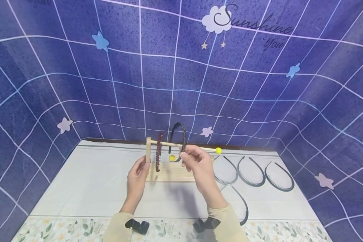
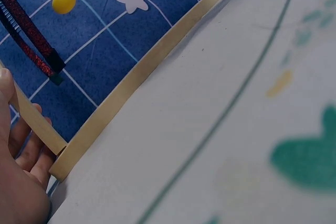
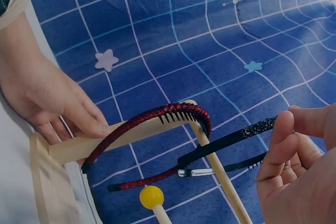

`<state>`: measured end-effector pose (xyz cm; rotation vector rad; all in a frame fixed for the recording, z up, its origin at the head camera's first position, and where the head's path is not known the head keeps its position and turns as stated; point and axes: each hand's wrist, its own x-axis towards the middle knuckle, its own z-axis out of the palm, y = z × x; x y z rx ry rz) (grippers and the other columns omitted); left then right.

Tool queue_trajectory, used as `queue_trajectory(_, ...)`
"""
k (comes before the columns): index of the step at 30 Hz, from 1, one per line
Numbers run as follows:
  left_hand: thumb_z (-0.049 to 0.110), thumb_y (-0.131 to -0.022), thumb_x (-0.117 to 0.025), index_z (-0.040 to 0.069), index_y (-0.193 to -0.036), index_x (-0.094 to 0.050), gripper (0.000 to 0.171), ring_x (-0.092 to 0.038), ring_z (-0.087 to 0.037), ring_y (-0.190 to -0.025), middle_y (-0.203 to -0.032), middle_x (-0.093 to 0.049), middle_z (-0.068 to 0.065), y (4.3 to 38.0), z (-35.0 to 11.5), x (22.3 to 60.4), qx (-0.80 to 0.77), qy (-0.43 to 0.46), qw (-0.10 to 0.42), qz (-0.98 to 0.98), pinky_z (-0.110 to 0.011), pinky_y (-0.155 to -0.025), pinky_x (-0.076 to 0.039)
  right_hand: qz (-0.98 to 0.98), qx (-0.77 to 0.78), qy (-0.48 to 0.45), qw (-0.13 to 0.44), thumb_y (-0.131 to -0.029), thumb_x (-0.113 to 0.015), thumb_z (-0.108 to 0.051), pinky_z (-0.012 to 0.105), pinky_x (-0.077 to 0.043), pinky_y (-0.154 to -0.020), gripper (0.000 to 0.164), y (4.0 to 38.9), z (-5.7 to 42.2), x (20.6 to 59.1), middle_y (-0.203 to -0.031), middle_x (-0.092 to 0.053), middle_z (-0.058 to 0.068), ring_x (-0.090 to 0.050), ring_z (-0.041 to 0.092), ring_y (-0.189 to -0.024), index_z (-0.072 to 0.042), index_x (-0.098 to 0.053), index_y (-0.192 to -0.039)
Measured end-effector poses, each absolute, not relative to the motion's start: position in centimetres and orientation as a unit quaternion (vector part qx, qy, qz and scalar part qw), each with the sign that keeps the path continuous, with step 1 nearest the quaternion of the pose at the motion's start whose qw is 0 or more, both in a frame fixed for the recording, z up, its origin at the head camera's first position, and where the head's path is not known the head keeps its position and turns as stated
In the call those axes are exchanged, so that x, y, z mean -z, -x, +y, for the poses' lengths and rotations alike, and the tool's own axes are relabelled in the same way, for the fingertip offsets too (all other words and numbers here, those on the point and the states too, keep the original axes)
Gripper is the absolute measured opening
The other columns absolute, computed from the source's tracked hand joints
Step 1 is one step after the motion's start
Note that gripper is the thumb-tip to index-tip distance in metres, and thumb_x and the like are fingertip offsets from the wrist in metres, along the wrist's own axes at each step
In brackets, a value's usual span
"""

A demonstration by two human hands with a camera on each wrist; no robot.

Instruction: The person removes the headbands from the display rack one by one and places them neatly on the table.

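A wooden stand (image 1: 148, 153) has an upright post, a flat base and rods tipped with yellow balls. My left hand (image 1: 136, 179) grips the post, thumb on one side and fingers on the other. A dark red glittery headband (image 1: 158, 153) with comb teeth hangs on the upper rod (image 1: 166, 143), near the post. To its right, my right hand (image 1: 201, 166) pinches a black headband (image 3: 220, 148) by its sparkly band between thumb and fingers. The ends of this headband point toward the post and overlap the upper rod in the right wrist view. A lower yellow ball (image 3: 151, 196) shows below the red headband.
Several dark toothed headbands lie on the white tabletop to the right, among them one at the far right (image 1: 279, 188) and one nearer me (image 1: 246, 208). Behind the table hangs a blue gridded cloth (image 1: 157, 77). A floral strip (image 1: 84, 228) runs along the front.
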<state>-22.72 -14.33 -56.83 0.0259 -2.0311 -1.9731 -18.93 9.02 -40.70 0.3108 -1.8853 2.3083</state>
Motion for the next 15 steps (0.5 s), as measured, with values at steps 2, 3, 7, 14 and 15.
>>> queue_trajectory(2,0.034,-0.115,-0.065,0.007,-0.156,-0.060,0.050,-0.063,0.001,-0.126,-0.146,-0.068,-0.016,22.7,-14.3,56.8,0.689,-0.009,0.154,-0.708,-0.012,-0.114,-0.052,-0.625,-0.770,-0.104,0.076,-0.099,-0.075,0.005,0.015,-0.044,-0.054,0.013,18.9,9.2,40.7,-0.094,-0.077,-0.002,-0.062,0.010,-0.066,-0.007,-0.071,-0.097)
queue_trajectory(3,0.034,-0.115,-0.065,0.007,-0.156,-0.059,0.050,-0.064,0.001,-0.126,-0.146,-0.068,-0.016,22.7,-14.3,56.8,0.690,-0.009,0.155,-0.707,-0.012,-0.114,-0.052,-0.625,-0.770,-0.104,0.079,-0.099,-0.074,0.005,0.015,-0.043,-0.054,0.012,18.9,9.4,40.7,-0.096,-0.077,-0.002,-0.062,0.009,-0.066,-0.007,-0.071,-0.097)
queue_trajectory(7,0.034,-0.115,-0.065,0.007,-0.157,-0.059,0.049,-0.064,0.001,-0.125,-0.145,-0.068,-0.016,22.8,-14.3,56.8,0.692,-0.009,0.154,-0.706,-0.013,-0.114,-0.052,-0.624,-0.770,-0.104,0.085,-0.099,-0.073,0.006,0.015,-0.043,-0.053,0.010,19.0,9.9,40.7,-0.097,-0.079,-0.002,-0.061,0.009,-0.065,-0.004,-0.073,-0.099)
queue_trajectory(14,0.036,-0.115,-0.065,0.007,-0.157,-0.059,0.051,-0.063,0.001,-0.126,-0.147,-0.067,-0.016,22.8,-14.2,56.8,0.690,-0.013,0.154,-0.707,-0.012,-0.114,-0.052,-0.627,-0.766,-0.102,0.096,-0.099,-0.074,0.005,0.015,-0.043,-0.053,0.011,19.0,10.9,40.9,-0.095,-0.078,-0.003,-0.061,0.009,-0.065,-0.006,-0.073,-0.098)
queue_trajectory(15,0.036,-0.115,-0.065,0.007,-0.157,-0.059,0.051,-0.063,0.001,-0.126,-0.147,-0.067,-0.016,22.8,-14.2,56.8,0.690,-0.014,0.154,-0.707,-0.012,-0.114,-0.052,-0.628,-0.765,-0.104,0.098,-0.099,-0.075,0.004,0.015,-0.043,-0.053,0.011,19.0,11.0,40.8,-0.095,-0.078,-0.003,-0.061,0.009,-0.065,-0.006,-0.073,-0.098)
